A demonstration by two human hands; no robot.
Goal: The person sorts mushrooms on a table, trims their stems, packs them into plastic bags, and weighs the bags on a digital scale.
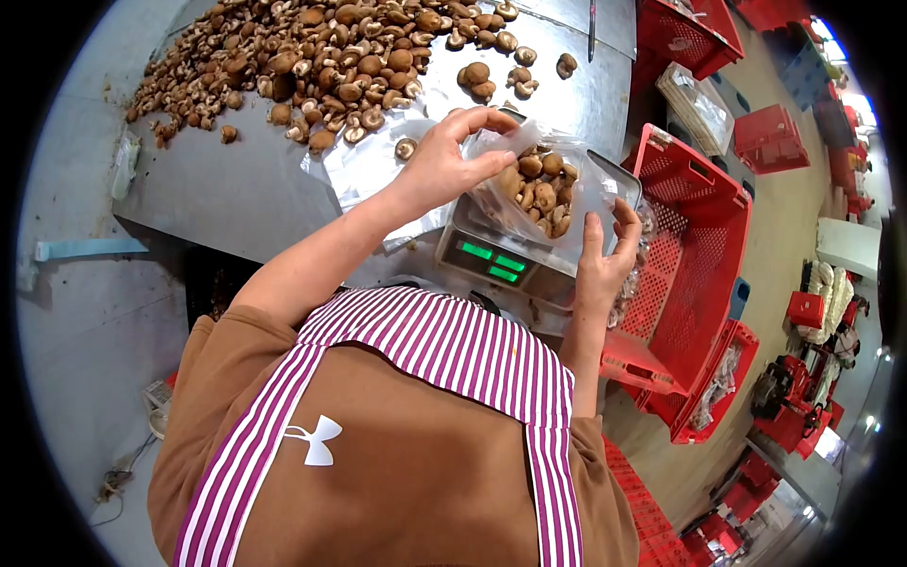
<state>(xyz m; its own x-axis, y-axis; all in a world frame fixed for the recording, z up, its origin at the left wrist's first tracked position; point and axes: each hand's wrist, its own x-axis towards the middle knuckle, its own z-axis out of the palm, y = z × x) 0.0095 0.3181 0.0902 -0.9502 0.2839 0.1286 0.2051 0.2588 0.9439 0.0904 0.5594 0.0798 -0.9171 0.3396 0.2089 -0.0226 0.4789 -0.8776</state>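
A clear plastic bag with brown mushrooms inside rests on a digital scale, whose green figures are lit but too small to read. My left hand has the bag's upper left edge between thumb and forefinger. On the opposite side, my right hand has its thumb and fingers around the bag's right edge; its grip is partly hidden by the plastic. The bag's mouth is spread between both hands. Beside my left wrist, more plastic bags lie flat, with one mushroom on top.
A large heap of mushrooms covers the far left of the metal table. Several loose ones lie beyond the scale. A dark pen-like stick lies at the back. Red crates stand close on the right, one holding bagged goods.
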